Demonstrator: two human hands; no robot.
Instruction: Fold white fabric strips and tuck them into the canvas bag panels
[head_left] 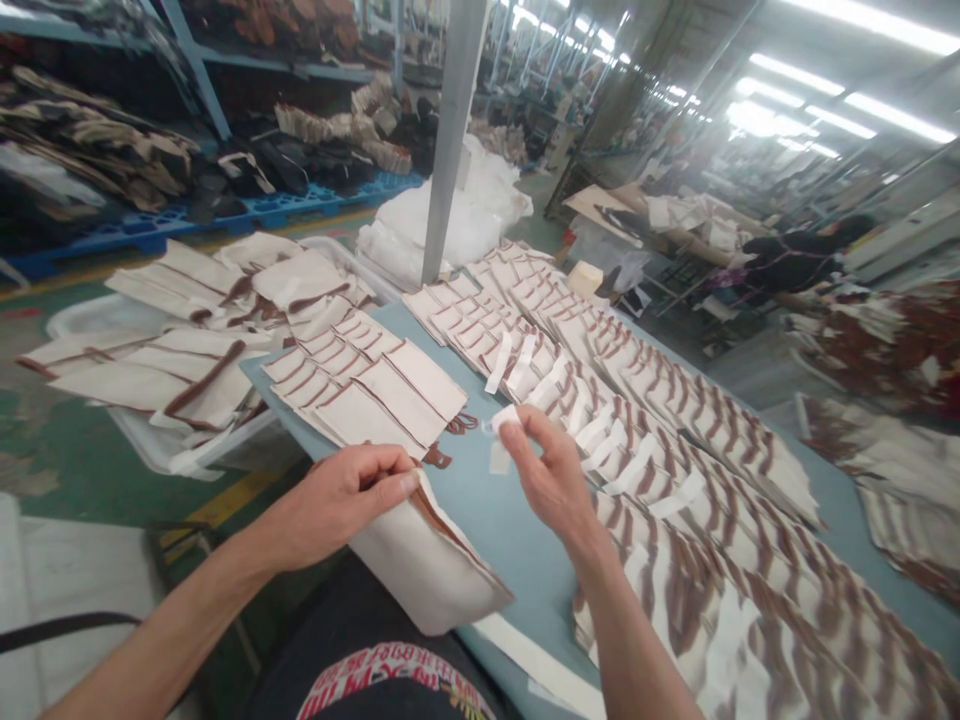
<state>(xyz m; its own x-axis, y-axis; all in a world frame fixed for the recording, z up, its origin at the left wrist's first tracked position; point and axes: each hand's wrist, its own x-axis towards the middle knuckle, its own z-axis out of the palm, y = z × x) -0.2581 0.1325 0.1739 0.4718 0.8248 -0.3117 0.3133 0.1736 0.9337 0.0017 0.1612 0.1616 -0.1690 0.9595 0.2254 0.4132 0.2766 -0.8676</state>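
Note:
My left hand (pixel 360 500) pinches the upper edge of a cream fabric pouch with brown trim (pixel 431 560), which hangs tilted over the near edge of the table. The pouch's mouth is slightly parted, showing a brown inside edge. A small white strip (pixel 504 418) sits between the thumb and fingers of my right hand (pixel 544 465), held above the table to the right of the pouch. Just beyond my left hand lie overlapping rows of cream panels with brown edges (pixel 375 385). Small brown leather pieces (pixel 439 457) rest beside those panels.
Long overlapping rows of brown-edged cream pieces (pixel 675 400) cover the table's right side, several with white strips (pixel 634 465) on them. A clear plastic bin (pixel 180 455) heaped with similar pieces stands left. A metal post (pixel 450 140) rises at the far edge. A person (pixel 802 255) is at back right.

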